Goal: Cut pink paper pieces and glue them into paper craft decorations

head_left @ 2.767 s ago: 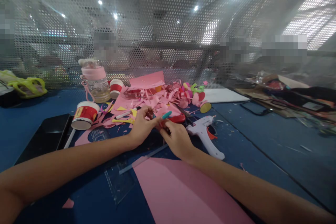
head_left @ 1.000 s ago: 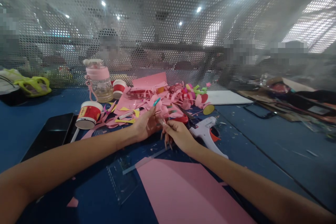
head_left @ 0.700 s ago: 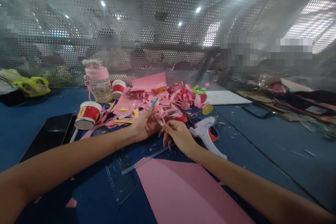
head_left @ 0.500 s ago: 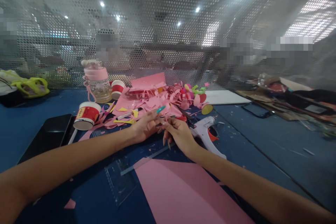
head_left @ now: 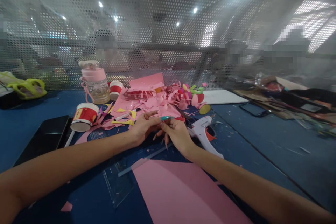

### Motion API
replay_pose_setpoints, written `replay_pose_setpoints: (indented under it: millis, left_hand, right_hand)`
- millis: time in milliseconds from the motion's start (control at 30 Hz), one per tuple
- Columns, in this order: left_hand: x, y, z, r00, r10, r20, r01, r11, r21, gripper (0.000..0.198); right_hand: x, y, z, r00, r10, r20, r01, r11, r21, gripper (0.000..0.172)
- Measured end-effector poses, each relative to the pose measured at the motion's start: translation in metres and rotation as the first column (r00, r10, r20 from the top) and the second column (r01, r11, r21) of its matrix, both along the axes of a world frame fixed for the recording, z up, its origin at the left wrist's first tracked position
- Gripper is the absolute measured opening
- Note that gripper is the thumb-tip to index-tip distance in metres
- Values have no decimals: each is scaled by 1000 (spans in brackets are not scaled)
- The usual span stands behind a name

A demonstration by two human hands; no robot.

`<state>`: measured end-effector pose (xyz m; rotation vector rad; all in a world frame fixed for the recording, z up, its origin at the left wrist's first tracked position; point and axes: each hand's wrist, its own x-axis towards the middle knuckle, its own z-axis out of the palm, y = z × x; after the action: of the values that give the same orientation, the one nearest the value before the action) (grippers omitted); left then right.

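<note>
My left hand (head_left: 143, 127) and my right hand (head_left: 179, 133) meet over the near side of a heap of pink paper scraps (head_left: 149, 101). The fingertips of both are pinched together and touch. Anything between them is hidden or too small to name. A long teal nail shows on my left thumb, which points toward my right fingers. Below the hands lie a large pink paper sheet (head_left: 181, 185) and a clear plastic strip (head_left: 147, 161). Just right of my right hand, a white glue gun (head_left: 204, 131) rests on its side.
To the left are a tipped red-and-white paper cup (head_left: 84, 116), a black phone (head_left: 44, 138) and a pink-lidded bottle (head_left: 96, 85). White board (head_left: 223, 97) lies behind, before a perforated metal screen (head_left: 162, 35). Cardboard and clutter (head_left: 296, 99) occupy the far right.
My left thumb has swung down toward my right fingertips, bringing its teal nail against them. My hands otherwise stay in nearly the same place; the view has shifted slightly.
</note>
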<state>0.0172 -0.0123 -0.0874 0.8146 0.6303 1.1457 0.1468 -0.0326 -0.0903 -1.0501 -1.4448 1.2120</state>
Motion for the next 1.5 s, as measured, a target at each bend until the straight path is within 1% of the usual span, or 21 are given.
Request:
replay_pose_setpoints:
  millis: [67,133,200,267,367,467,533,667,800,933,1067,1167,1267,1333,1500]
  left_hand:
    - [-1,1,-1,999,28,-33,-26,999,37,42]
    - [-3,2,-1,996,59,-70,-52,994,92,47]
    - [-6,4,0,992,83,-94,-68,987,147,55]
    - [-7,6,1,990,111,-85,-95,979,178,62]
    - [-7,9,0,986,159,-56,-148,975,165,68]
    - [-7,11,-2,985,154,-73,-142,978,156,67]
    - [-7,11,-3,984,151,-98,-134,978,162,65]
    - [-7,10,-4,978,166,-129,-142,974,177,64]
    - [-6,7,-3,979,131,-158,-93,970,224,64]
    - [-4,4,-1,978,102,-182,-54,967,250,64]
    - [-3,2,0,979,83,-186,-37,970,239,61]
    - [-3,3,-1,979,84,-187,-38,971,235,62]
    - [-3,5,-3,972,88,-217,-29,964,263,63]
    - [-3,6,-5,970,98,-221,-38,965,260,63]
    - [-3,8,-7,969,153,-196,-123,980,158,67]
  right_hand:
    - [-1,0,-1,1000,14,13,-14,1000,-8,37]
    - [-2,0,-1,999,20,27,-19,1000,-12,32]
    - [-3,-1,-1,1000,6,9,-6,1000,-22,28]
    - [-2,-2,-1,997,-38,-65,37,999,-24,32]
    - [0,-2,1,965,-101,-242,102,995,-7,36]
    - [3,1,3,902,-136,-409,140,990,-20,39]
    - [4,5,3,878,-153,-454,155,987,-34,38]
    - [5,11,2,863,-189,-469,189,981,-48,31]
    - [6,13,0,869,-231,-438,216,973,-84,35]
    - [8,13,1,895,-177,-410,157,984,-84,40]
    - [9,12,4,898,-112,-426,89,993,-72,42]
    - [9,11,5,902,-113,-416,89,993,-76,42]
    - [8,10,5,903,-119,-413,93,992,-85,41]
    - [8,10,4,898,-118,-424,92,992,-81,40]
    - [9,8,6,893,-110,-435,82,993,-84,38]
